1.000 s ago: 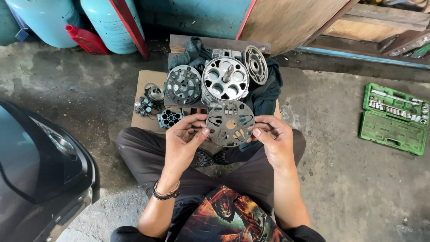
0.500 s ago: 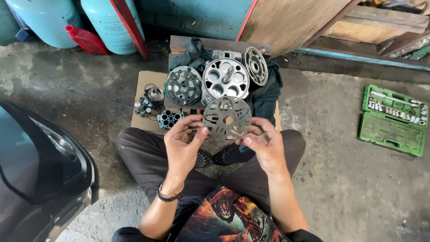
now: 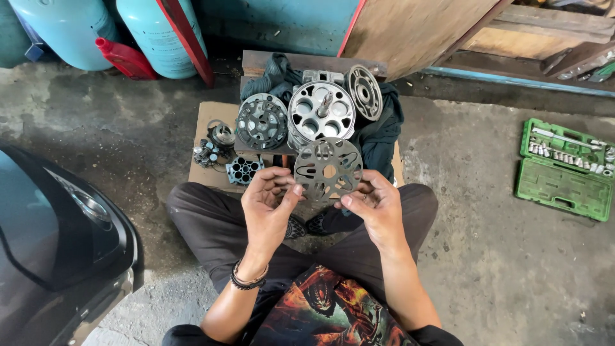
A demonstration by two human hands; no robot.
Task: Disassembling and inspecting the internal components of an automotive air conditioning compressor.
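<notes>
Mid-frame, left hand (image 3: 272,205) and right hand (image 3: 375,205) pinch opposite edges of a thin round perforated grey metal plate (image 3: 328,168), fingers closed on its rim; light edge-grip risks dropping it onto grey cylinder block (image 3: 320,116) below.

Both hands up, thin round valve plate (image 3: 328,168) pinched between them: left hand (image 3: 269,204) fingers (image 3: 289,191) on its left edge, right hand (image 3: 377,206) fingers on its lower right edge. Plate face-up, cutouts visible. Just beyond the fingers: cylinder block (image 3: 320,115) with round bores, dark disc (image 3: 262,122) beside it, another disc (image 3: 365,91) leaning upright. Green socket set case (image 3: 564,172) open, well right of the fingers.
</notes>
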